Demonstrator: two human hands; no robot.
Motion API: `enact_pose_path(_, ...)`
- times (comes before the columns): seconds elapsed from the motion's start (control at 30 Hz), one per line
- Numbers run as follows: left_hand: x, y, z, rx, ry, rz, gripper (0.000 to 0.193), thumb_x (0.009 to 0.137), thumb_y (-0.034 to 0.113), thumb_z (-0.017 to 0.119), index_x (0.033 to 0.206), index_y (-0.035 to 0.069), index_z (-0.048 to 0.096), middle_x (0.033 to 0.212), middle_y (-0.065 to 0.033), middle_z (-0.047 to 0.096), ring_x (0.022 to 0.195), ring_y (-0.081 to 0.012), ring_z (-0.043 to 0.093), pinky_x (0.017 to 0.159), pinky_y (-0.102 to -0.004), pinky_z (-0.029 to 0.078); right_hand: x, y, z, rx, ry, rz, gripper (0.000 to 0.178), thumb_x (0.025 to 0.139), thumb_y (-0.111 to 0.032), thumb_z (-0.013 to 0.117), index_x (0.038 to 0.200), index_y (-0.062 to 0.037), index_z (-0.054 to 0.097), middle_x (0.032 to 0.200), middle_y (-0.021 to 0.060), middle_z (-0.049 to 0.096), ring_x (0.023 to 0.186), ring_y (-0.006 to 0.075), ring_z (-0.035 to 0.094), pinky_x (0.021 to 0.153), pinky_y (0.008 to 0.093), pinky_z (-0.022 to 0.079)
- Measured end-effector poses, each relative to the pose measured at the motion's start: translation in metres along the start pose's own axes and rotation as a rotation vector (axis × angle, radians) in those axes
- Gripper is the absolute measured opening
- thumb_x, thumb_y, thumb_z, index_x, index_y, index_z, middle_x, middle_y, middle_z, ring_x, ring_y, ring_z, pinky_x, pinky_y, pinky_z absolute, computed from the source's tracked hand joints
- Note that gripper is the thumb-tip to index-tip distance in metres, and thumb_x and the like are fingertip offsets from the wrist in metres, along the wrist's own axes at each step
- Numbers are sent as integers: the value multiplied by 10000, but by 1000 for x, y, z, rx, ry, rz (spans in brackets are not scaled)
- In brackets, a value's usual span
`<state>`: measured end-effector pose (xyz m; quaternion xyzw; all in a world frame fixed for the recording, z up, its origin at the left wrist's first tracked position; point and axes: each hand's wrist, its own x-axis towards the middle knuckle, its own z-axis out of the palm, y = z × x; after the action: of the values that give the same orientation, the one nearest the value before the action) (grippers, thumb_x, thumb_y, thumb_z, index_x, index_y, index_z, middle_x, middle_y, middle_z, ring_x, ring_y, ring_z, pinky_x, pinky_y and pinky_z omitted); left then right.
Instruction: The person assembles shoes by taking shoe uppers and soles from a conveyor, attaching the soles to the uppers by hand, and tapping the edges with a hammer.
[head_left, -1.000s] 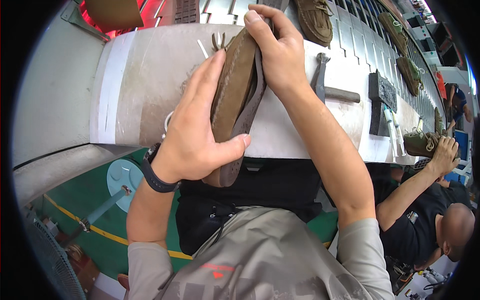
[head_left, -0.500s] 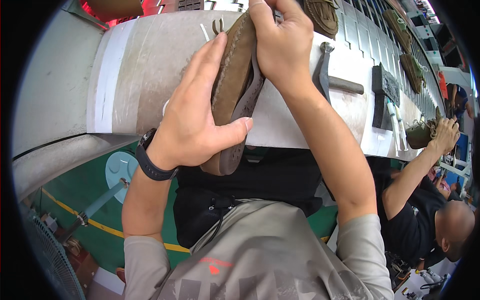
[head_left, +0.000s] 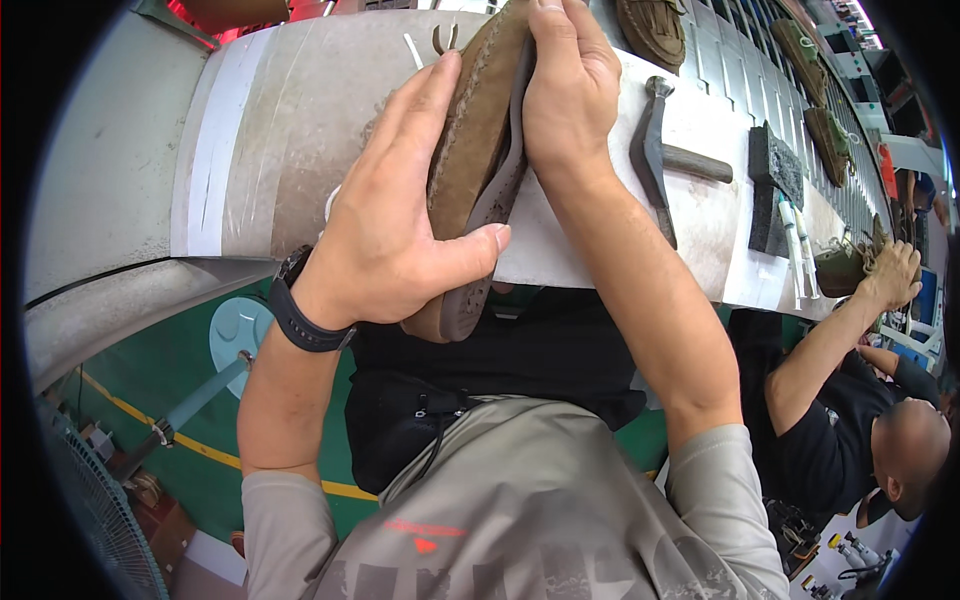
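A brown shoe (head_left: 468,140) with a stitched seam is tipped on its side between my hands, its sole (head_left: 505,178) turned to the right. My left hand (head_left: 400,225) wraps the heel end, fingers along the upper and thumb across the sole. Higher up, my right hand (head_left: 572,95) is closed round the toe end, which runs to the picture's upper edge. A gap shows between sole and upper along the shoe's side. To the right of my right forearm lies a hammer (head_left: 652,160) with a dark metal head and wooden handle.
The pale worktable (head_left: 300,130) spans the near side. Right of the hammer stand a black block (head_left: 772,190) and white tubes (head_left: 797,250). Beyond runs a metal roller conveyor (head_left: 735,60) carrying several shoes, one a tasselled brown shoe (head_left: 655,30). At far right a co-worker's hand (head_left: 893,275) touches another shoe.
Both hands still hold the shoe, which has shifted very slightly upward. My right hand has turned a little and its forearm has moved slightly left, showing more of the hammer.
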<state>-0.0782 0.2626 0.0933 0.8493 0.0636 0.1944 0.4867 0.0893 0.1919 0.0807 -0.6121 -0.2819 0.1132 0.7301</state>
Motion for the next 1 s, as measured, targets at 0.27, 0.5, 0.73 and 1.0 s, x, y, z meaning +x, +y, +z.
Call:
enact_pose_path(0.27,1,2,0,59,-13,-1,1108,752,214,763,1654,-98,200,1641,-272,342,1531,-366,365,1269,-422,273,-3,-5,5,-109,85,27,414,1127,-267,523,1385,37,633,1183,105,704,1114,159,615,1016,297,479)
enact_pose_path(0.5,0,1,2,59,2,4,1105,761,212,774,1647,-110,198,1645,-269,338,1534,-361,360,1269,-422,272,-2,-1,0,86,-8,32,530,1154,-343,445,1425,88,591,1405,249,633,1345,306,569,1166,376,395)
enact_pose_path(0.73,-1,0,3,60,35,12,1097,765,218,771,1646,-110,205,1637,-272,348,1535,-364,356,1270,-424,268,-14,-12,6,-9,-8,-29,547,1150,-351,447,1412,110,583,1412,252,623,1360,297,549,1182,378,376)
enact_pose_path(1.0,-1,2,3,116,17,11,1114,732,224,785,1638,-109,227,1633,-287,351,1520,-394,384,1263,-432,293,-16,-17,11,-81,-28,-67,569,1146,-360,451,1397,136,574,1419,255,611,1378,287,525,1200,380,354)
